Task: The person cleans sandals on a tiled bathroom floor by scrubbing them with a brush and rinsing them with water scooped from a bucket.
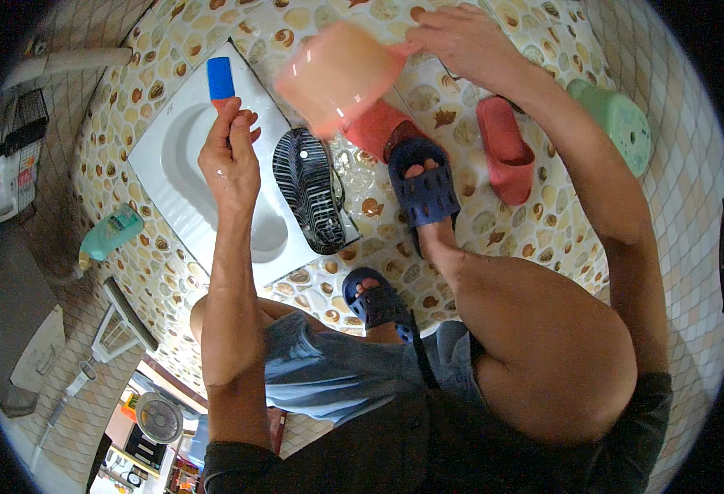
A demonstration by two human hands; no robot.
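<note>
- The white squat toilet pan (182, 177) fills the centre left of the frame, set flush into the pebble-patterned tile floor (493, 239). The person crouches over it, so both arms reach forward from the lower edge.
- The pink plastic scoop (333, 76) is at upper centre, tipped with its mouth facing down and toward the pan. It is blurred, so I cannot tell whether any water is leaving it.
- The right hand (460, 41) at the top of the frame has its fingers closed round the scoop's handle, which keeps the scoop tilted.
- The left hand (232, 160) is above the pan, its fingers pinched shut on the red handle of a small brush (221, 82). The blue end points away, toward the pan's far rim.
- A black-and-white striped sandal (310, 189) lies sole up on the pan's right edge, within reach of both hands.
- Two navy perforated slippers (423, 185) are on the person's feet, planted on the tiles to the right of the pan to brace the squat.
- A red slipper (503, 148) lies loose on the tiles at upper right; another red piece sits partly hidden under the scoop.
- A green tub (617, 123) lies tipped at the far right.
- A teal bottle (111, 233) lies at the left, beside the pan.
</note>
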